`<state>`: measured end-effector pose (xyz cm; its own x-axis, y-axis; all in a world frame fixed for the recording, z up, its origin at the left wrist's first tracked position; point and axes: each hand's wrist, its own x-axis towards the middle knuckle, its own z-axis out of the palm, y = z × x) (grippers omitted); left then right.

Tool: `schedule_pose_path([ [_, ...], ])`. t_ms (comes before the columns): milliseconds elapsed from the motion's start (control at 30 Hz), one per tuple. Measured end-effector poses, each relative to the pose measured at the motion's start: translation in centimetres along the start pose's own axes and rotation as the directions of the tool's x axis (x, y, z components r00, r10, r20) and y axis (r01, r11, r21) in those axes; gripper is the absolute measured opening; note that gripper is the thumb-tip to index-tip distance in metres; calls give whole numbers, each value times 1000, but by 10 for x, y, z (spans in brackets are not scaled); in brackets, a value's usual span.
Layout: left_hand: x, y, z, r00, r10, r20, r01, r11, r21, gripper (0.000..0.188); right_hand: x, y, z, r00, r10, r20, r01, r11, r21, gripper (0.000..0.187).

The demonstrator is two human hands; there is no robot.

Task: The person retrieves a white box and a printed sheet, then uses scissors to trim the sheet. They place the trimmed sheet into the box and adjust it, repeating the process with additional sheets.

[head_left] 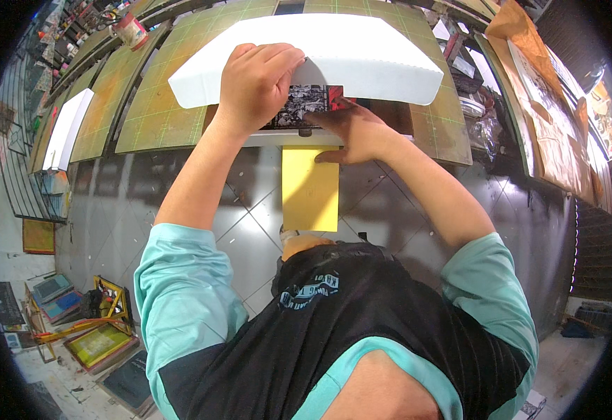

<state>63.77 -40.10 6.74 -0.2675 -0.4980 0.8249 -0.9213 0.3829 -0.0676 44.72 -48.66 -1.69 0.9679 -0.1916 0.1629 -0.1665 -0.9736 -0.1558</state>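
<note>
A large white sheet-like piece (362, 59) with folded-down sides lies across the green-lined table in front of me. My left hand (258, 84) is a closed fist at its near edge, and what the fingers hold is hidden. Beside that fist is a dark printed panel (299, 108) with grey pictures and a red part at its right. My right hand (355, 131) reaches over the panel's right side, fingers stretched and thumb apart. The thumb tip lies over a long yellow strip (310, 189) that extends from the table's front edge toward me.
A white folded piece (68, 129) rests on the left board, and a red-and-white tub (131, 31) stands farther back. Brown paper (558, 140) hangs over stacked panels at right. Framed screens (99, 343) lean and lie at lower left on the tiled floor (236, 189).
</note>
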Motion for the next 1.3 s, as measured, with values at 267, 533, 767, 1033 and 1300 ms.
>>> schedule_pose_path([
  [267,-32,11,6,997,-34,72,36,999,-26,11,-43,-40,-23,854,-127,-505,156,988,15,43],
  [533,-86,23,32,996,-71,60,74,996,-59,20,-66,-22,-13,763,185,-619,-304,948,-92,35],
  [767,-99,8,12,954,-225,196,197,969,149,44,-65,-24,-8,785,235,-573,-387,908,-158,50],
  [1033,-93,-8,4,983,-151,103,136,981,141,45,-57,-20,-16,757,197,-623,-421,876,-234,53],
  [1300,-101,-47,-31,949,-243,199,212,963,167,57,-50,-18,-17,681,277,-678,-521,834,-182,56],
])
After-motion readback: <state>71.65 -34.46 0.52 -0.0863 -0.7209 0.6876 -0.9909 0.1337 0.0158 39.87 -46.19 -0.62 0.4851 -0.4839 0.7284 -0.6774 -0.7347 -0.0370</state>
